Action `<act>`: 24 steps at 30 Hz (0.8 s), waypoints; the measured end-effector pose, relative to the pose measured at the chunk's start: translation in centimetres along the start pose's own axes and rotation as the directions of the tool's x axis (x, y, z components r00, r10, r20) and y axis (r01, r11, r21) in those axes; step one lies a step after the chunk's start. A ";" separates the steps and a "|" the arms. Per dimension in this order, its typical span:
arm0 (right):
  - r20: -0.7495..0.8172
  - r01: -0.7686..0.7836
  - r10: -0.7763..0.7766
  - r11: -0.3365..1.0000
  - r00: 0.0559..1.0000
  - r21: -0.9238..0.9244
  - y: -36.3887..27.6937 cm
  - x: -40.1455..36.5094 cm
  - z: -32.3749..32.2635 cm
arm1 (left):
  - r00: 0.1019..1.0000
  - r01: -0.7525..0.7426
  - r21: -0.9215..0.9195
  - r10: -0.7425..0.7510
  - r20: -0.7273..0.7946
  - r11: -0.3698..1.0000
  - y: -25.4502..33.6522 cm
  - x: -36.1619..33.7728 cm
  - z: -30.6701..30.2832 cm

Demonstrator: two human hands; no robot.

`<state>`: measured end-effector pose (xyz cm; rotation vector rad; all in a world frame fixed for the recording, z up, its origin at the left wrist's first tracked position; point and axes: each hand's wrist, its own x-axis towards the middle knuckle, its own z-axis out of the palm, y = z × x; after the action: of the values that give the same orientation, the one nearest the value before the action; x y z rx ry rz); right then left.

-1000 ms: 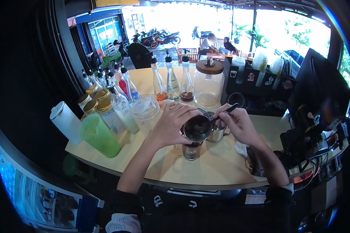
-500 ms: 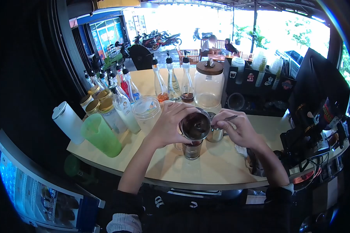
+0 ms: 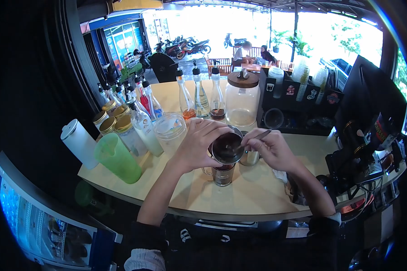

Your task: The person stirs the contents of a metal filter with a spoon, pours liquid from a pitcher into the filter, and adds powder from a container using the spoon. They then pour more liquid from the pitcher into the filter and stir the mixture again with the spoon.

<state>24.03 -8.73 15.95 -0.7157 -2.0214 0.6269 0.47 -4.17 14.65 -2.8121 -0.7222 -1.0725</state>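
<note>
My left hand [image 3: 201,142] is wrapped round a cup [image 3: 220,149] with a dark inside, tilted so its mouth faces me. Between the fingers of my right hand [image 3: 271,149] is a spoon [image 3: 262,134], its handle pointing up and its lower end inside the cup. Directly below the cup, a glass mug [image 3: 223,177] with a handle stands on the counter, with something dark near its top. A metal pitcher [image 3: 249,158] stands just behind, partly hidden by my right hand and the cup.
On the left are a green jug [image 3: 117,158], a white lidded pitcher [image 3: 79,142], gold-lidded jars and several pump bottles [image 3: 201,97]. A wooden-lidded glass jar [image 3: 242,101] stands behind my hands. To the right are a black cup holder [image 3: 298,106] and a monitor [image 3: 371,95] on the counter [image 3: 185,194].
The spoon has moved left and into the cup's mouth, and my right hand has shifted slightly with it. My left hand and the cup have hardly moved.
</note>
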 end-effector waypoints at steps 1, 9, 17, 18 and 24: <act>0.073 0.003 -0.001 1.000 0.997 -0.031 -0.2 0.0 0.0 | 1.000 0.000 -0.001 0.000 0.001 1.000 0.0 0.0 0.0; 0.137 0.107 -0.087 0.983 0.987 -0.150 0.0 1.6 -1.2 | 1.000 -0.013 0.031 0.012 0.016 0.999 0.1 0.3 0.0; 0.209 0.178 -0.138 0.966 0.968 -0.190 -1.9 2.9 -1.7 | 0.999 -0.011 0.062 0.008 0.041 0.998 -0.2 0.3 0.0; 0.210 0.178 -0.137 0.966 0.968 -0.190 -2.0 3.1 -1.6 | 0.999 -0.009 0.068 0.005 0.054 0.998 -0.2 0.3 -0.1; 0.352 0.284 -0.179 0.919 0.919 -0.274 -1.3 3.8 -0.2 | 0.999 -0.046 0.083 0.044 0.027 0.995 -0.4 0.2 0.9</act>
<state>22.20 -7.03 19.10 -0.5671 -2.5052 0.2851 0.96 -3.60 14.03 -2.7625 -0.6851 -0.9780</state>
